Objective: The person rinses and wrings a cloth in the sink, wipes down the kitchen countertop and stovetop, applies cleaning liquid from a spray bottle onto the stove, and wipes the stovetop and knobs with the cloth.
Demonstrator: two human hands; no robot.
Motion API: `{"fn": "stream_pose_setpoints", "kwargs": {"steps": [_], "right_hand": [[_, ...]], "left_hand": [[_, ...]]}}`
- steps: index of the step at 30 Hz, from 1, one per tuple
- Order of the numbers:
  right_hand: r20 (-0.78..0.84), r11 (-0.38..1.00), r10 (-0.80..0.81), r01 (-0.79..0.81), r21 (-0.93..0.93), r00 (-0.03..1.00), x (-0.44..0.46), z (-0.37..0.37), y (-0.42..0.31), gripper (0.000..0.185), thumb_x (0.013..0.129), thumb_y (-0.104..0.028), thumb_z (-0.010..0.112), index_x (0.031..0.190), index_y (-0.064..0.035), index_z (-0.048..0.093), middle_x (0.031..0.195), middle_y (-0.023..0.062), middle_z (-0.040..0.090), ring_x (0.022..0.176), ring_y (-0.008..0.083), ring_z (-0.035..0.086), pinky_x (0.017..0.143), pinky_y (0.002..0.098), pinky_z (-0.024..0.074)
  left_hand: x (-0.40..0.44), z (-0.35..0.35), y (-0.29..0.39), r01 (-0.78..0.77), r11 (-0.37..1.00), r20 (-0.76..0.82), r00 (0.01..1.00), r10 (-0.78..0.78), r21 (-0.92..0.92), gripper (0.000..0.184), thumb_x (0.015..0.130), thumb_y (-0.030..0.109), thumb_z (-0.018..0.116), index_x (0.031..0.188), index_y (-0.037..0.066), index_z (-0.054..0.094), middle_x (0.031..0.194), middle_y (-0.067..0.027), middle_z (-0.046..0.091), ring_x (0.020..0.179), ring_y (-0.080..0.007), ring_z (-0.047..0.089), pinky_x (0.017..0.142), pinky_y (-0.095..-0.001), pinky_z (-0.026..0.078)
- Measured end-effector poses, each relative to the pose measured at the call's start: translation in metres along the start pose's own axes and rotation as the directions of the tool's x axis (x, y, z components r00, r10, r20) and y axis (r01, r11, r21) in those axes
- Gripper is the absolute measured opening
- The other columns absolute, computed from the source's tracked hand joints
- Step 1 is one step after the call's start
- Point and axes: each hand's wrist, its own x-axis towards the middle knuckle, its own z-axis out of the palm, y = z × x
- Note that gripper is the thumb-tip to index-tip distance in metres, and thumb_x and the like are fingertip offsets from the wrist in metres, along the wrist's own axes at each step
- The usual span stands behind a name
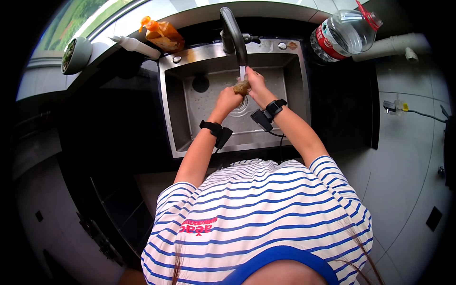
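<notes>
A small brownish, lumpy object (241,87) is between my two hands, under the stream of water from the dark faucet (233,35). My left hand (228,100) has its fingers closed on the object's lower left side. On the other side my right hand (256,83) grips it, close to the running water. Both hands are over the steel sink (178,153), above its drain. What exactly the object is cannot be made out. Black devices are strapped to both wrists.
Behind the sink's left corner stand an orange pump bottle (164,37) and a white squeeze bottle (137,48). A potted plant (77,56) sits by the window. A large clear water jug (343,36) stands at the back right, beside a white pipe (389,47).
</notes>
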Motion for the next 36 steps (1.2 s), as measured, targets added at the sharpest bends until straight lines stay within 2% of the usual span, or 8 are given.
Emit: {"fn": "stream_pose_setpoints", "kwargs": {"steps": [10, 13, 18, 20, 22, 26, 29, 36], "right_hand": [[0.092, 0.999, 0.023, -0.025, 0.023, 0.996, -0.029, 0.005, -0.014, 0.018, 0.082, -0.019, 0.060, 0.074, -0.0041, 0.054, 0.074, 0.0106, 0.058, 0.062, 0.0239, 0.060, 0.056, 0.0375, 0.0513], [0.068, 0.999, 0.042, -0.043, 0.023, 0.997, -0.025, 0.005, -0.011, 0.025, 0.086, -0.028, 0.063, 0.080, -0.0047, 0.057, 0.075, 0.0094, 0.058, 0.062, 0.0234, 0.059, 0.058, 0.0361, 0.0503], [0.139, 0.954, 0.116, -0.071, -0.292, 0.983, -0.026, -0.003, -0.054, 0.044, 0.089, -0.044, 0.065, 0.112, -0.0076, 0.055, 0.105, 0.0084, 0.059, 0.097, 0.0206, 0.056, 0.076, 0.0375, 0.0485], [0.106, 0.916, 0.055, -0.008, -0.401, 0.993, -0.022, -0.007, -0.065, 0.051, 0.090, -0.039, 0.063, 0.126, -0.0061, 0.049, 0.124, 0.0109, 0.053, 0.113, 0.0213, 0.051, 0.087, 0.0376, 0.0464], [0.189, 0.721, -0.423, 0.455, -0.523, 0.886, -0.021, 0.000, -0.076, 0.056, 0.090, -0.033, 0.062, 0.133, -0.0019, 0.044, 0.130, 0.0128, 0.052, 0.119, 0.0247, 0.050, 0.096, 0.0354, 0.0433], [0.304, 0.573, -0.646, 0.708, -0.413, 0.700, -0.008, 0.019, -0.109, 0.064, 0.085, -0.020, 0.056, 0.143, 0.0020, 0.036, 0.146, 0.0198, 0.043, 0.134, 0.0315, 0.043, 0.106, 0.0339, 0.0364], [0.445, 0.539, -0.449, 0.632, -0.557, 0.775, 0.017, 0.022, -0.124, 0.064, 0.083, -0.018, 0.052, 0.142, 0.0031, 0.039, 0.141, 0.0231, 0.048, 0.131, 0.0309, 0.047, 0.105, 0.0325, 0.0377], [0.380, 0.394, -0.569, 0.648, -0.652, 0.729, 0.007, 0.036, -0.114, 0.063, 0.079, -0.020, 0.052, 0.138, 0.0001, 0.046, 0.122, 0.0241, 0.062, 0.116, 0.0335, 0.059, 0.099, 0.0338, 0.0441]], "left_hand": [[-0.005, -0.001, -0.010, 0.464, 0.696, 0.449, 0.865, -0.223, -0.549, 0.007, 0.059, 0.004, 0.058, 0.065, 0.005, 0.056, 0.052, -0.0021, 0.047, 0.039, -0.0137, 0.040, 0.037, -0.0282, 0.026], [-0.003, 0.002, -0.021, 0.411, 0.737, 0.406, 0.892, -0.202, -0.536, 0.012, 0.060, 0.005, 0.060, 0.071, 0.002, 0.059, 0.056, -0.0068, 0.055, 0.045, -0.0173, 0.049, 0.041, -0.0306, 0.036], [0.009, 0.001, -0.016, -0.109, 0.902, -0.005, 0.993, 0.118, -0.419, 0.033, 0.069, 0.012, 0.067, 0.099, -0.001, 0.063, 0.084, -0.0125, 0.068, 0.080, -0.0213, 0.064, 0.077, -0.0332, 0.050], [0.014, -0.005, -0.010, -0.086, 0.935, 0.014, 0.995, 0.097, -0.345, 0.038, 0.072, 0.014, 0.069, 0.105, -0.001, 0.062, 0.089, -0.0133, 0.068, 0.084, -0.0207, 0.064, 0.080, -0.0332, 0.049], [0.015, -0.008, -0.006, -0.080, 0.918, -0.019, 0.997, 0.079, -0.387, 0.038, 0.072, 0.014, 0.069, 0.106, -0.001, 0.062, 0.090, -0.0136, 0.068, 0.084, -0.0210, 0.065, 0.079, -0.0327, 0.049], [0.008, -0.017, -0.002, -0.068, 0.909, -0.032, 0.998, 0.060, -0.411, 0.038, 0.073, 0.015, 0.070, 0.107, 0.000, 0.063, 0.090, -0.0112, 0.069, 0.083, -0.0190, 0.064, 0.079, -0.0312, 0.049], [-0.001, -0.024, -0.005, -0.063, 0.880, -0.043, 0.998, 0.049, -0.472, 0.037, 0.073, 0.016, 0.071, 0.106, 0.001, 0.064, 0.088, -0.0076, 0.068, 0.081, -0.0156, 0.063, 0.077, -0.0295, 0.049], [-0.022, -0.042, -0.028, 0.059, 0.870, -0.057, 0.993, -0.099, -0.490, 0.030, 0.075, 0.015, 0.071, 0.100, 0.001, 0.064, 0.080, -0.0034, 0.065, 0.069, -0.0104, 0.060, 0.065, -0.0269, 0.048]]}}
